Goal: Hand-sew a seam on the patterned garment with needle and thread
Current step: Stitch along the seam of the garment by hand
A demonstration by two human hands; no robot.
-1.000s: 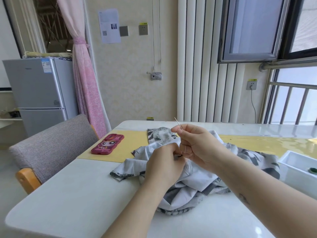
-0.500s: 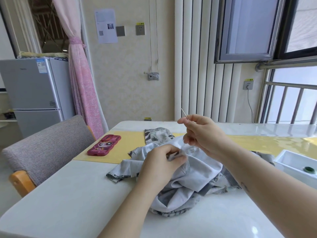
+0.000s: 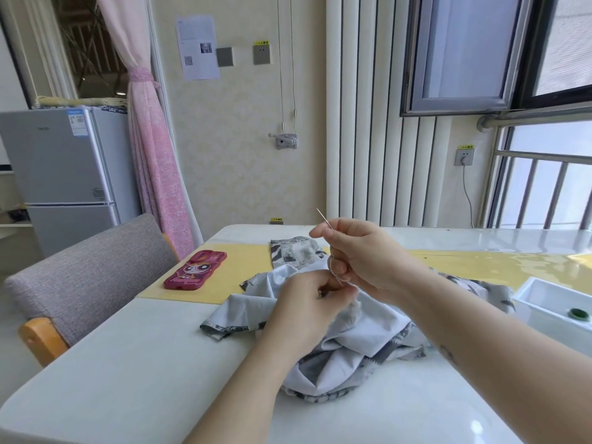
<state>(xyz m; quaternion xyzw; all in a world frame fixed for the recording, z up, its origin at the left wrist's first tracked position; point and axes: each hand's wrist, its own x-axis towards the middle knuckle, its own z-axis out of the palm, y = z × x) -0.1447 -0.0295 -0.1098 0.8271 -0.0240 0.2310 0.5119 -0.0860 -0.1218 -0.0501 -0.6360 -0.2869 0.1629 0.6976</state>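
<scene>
While left hand pinches garment, right hand, pinching needle, has risen.

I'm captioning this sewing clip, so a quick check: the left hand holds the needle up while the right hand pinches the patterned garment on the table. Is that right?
The hands are swapped. In the head view the right hand holds the needle up, while the left hand pinches the patterned garment on the table.
</scene>
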